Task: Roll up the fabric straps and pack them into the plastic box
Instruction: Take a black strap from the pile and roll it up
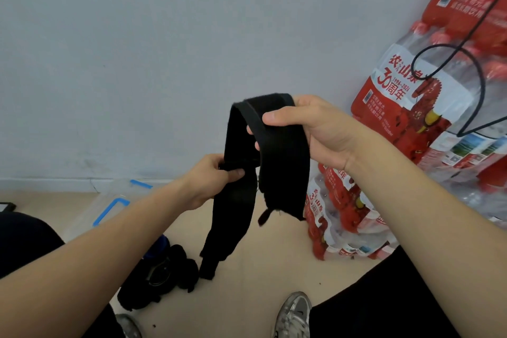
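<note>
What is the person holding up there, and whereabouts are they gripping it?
A black fabric strap: the right hand grips its folded top, the left hand pinches it lower down.

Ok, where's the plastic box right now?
In the head view the clear plastic box with blue latches sits on the floor at the left, against the wall, just beyond the left forearm and behind the pile of black straps.

Right hand [315,129]: raised, pinching the fold of a black fabric strap [270,151].
Left hand [211,181]: lower, gripping one hanging length.
Strap ends: dangling above the floor [260,282].
Plastic box [109,203]: clear, blue clips, by the wall.
Bottled-water packs [406,107]: right.
</note>
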Demonstrator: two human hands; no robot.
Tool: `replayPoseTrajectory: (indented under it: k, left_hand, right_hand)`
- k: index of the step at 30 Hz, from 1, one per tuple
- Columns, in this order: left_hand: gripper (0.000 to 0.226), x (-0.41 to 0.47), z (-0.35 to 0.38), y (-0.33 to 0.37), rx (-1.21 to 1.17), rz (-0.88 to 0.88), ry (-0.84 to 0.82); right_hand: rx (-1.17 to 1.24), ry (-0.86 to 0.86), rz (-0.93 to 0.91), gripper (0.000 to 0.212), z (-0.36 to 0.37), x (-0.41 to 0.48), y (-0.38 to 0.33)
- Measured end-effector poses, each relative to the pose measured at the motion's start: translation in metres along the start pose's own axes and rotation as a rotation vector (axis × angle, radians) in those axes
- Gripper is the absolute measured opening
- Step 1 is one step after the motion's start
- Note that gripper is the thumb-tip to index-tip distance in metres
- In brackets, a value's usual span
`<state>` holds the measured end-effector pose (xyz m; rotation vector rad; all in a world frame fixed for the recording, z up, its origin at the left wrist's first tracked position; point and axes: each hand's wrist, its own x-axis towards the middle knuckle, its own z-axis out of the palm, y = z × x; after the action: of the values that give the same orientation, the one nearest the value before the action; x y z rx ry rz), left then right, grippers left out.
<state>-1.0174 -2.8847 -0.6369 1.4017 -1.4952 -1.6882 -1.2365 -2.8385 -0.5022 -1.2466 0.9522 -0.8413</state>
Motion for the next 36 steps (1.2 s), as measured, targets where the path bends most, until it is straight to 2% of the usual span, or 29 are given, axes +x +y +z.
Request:
replayPoseTrajectory:
  k: [3, 6, 9, 14, 18, 21, 26, 29, 32, 36]
  left_hand:
    - [0.025, -0.006, 0.006, -0.006, -0.006, -0.032, -0.002]
    - [0.027, -0.012, 0.011, -0.017, 0.007, -0.094, 0.071]
    - [0.028, -0.024, 0.018, -0.033, 0.026, -0.178, 0.059]
    - [0.032, -0.049, 0.033, -0.056, -0.033, -0.405, -0.026]
    - [0.028, -0.075, 0.036, -0.055, -0.007, -0.560, -0.220]
    - [0.023, -0.085, 0.040, -0.056, 0.028, -0.611, -0.259]
    - [0.034, -0.077, 0.045, -0.099, 0.064, -0.566, -0.181]
    - [0.032, -0.068, 0.050, -0.136, 0.280, -0.500, -0.174]
    - [0.035, -0.059, 0.057, -0.175, 0.361, -0.450, -0.132]
    - [0.031, -0.043, 0.060, -0.207, 0.681, -0.242, 0.096]
  right_hand:
    - [-0.009, 0.090, -0.011, 0.035, 0.006, -0.010, -0.004]
    - [0.066, 0.200, -0.027, 0.030, 0.013, -0.019, -0.009]
    - [0.086, 0.204, -0.086, 0.034, 0.020, -0.032, -0.014]
    - [-0.050, 0.179, -0.122, 0.038, 0.038, -0.055, -0.014]
    - [-0.139, 0.222, -0.033, 0.021, 0.055, -0.066, -0.009]
    - [-0.148, 0.289, 0.015, 0.013, 0.063, -0.066, 0.002]
    - [-0.145, 0.370, 0.141, 0.016, 0.065, -0.054, 0.018]
    - [-0.172, 0.406, 0.238, 0.008, 0.064, -0.040, 0.033]
    - [-0.193, 0.430, 0.262, 0.019, 0.060, -0.022, 0.047]
    - [-0.170, 0.502, 0.241, 0.008, 0.055, 0.002, 0.059]
